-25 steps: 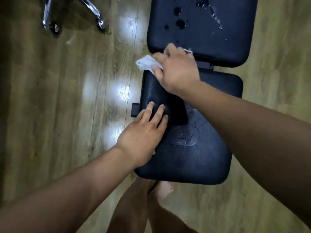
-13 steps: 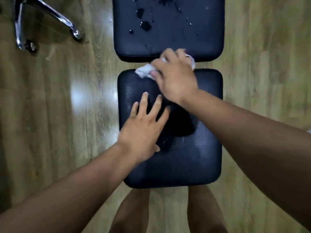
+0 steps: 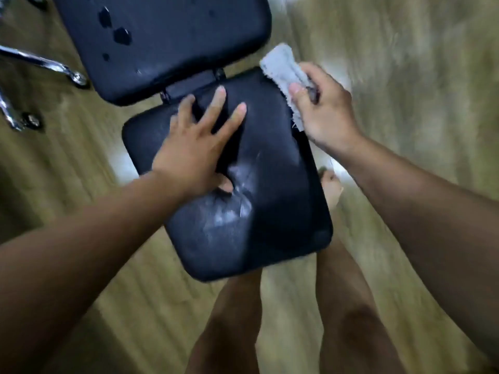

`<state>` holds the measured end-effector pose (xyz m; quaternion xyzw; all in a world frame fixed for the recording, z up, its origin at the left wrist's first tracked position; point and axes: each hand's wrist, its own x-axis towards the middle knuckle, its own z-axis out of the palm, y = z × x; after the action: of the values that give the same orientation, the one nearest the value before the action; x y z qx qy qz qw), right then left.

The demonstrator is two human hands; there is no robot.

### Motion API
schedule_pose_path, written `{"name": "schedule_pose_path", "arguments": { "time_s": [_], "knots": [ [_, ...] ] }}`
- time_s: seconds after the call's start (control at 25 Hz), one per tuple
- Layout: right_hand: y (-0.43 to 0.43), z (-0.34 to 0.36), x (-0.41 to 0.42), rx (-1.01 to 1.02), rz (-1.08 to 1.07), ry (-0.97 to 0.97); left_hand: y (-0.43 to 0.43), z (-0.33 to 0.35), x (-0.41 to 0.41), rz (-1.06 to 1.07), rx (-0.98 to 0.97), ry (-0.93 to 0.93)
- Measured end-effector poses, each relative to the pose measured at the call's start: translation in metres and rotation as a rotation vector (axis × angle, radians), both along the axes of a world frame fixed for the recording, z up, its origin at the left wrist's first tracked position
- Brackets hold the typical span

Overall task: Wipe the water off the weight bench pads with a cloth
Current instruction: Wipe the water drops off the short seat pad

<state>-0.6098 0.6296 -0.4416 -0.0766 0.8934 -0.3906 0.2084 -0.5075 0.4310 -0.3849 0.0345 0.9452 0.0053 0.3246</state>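
Our right hand (image 3: 326,114) grips the white cloth (image 3: 280,66); left hand (image 3: 194,149) presses spread-fingered on the seemingly dry black seat pad (image 3: 270,225); upper-left black back pad (image 3: 175,36) holds droplets (image 3: 121,36).

A home workout room: padded weight bench (image 3: 272,217) on wood-plank floor (image 3: 410,109)

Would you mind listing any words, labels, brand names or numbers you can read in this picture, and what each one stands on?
No text can be read in this view.
The near pad bears a pale mark near its middle, too blurred to tell whether it is a logo or wear.
The far pad shows only water drops; the cloth shows no print.
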Motion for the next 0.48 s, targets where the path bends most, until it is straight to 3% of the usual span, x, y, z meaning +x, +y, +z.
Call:
{"name": "schedule_pose_path", "arguments": {
  "time_s": [0.16, 0.24, 0.4, 0.48],
  "knots": [
    [0.099, 0.029, 0.14, 0.085, -0.057, -0.25, 0.007, 0.007, -0.002, 0.052, -0.011, -0.081],
    [0.112, 0.039, 0.166, 0.089, -0.073, -0.286, 0.01, 0.009, -0.003, 0.062, -0.007, -0.106],
    [0.016, 0.023, 0.079, -0.019, -0.138, -0.114, 0.018, 0.014, -0.006, 0.017, -0.065, -0.135],
    [-0.027, 0.016, 0.03, -0.079, -0.127, -0.126, 0.019, 0.014, -0.004, -0.056, -0.097, -0.131]
  ]
}}
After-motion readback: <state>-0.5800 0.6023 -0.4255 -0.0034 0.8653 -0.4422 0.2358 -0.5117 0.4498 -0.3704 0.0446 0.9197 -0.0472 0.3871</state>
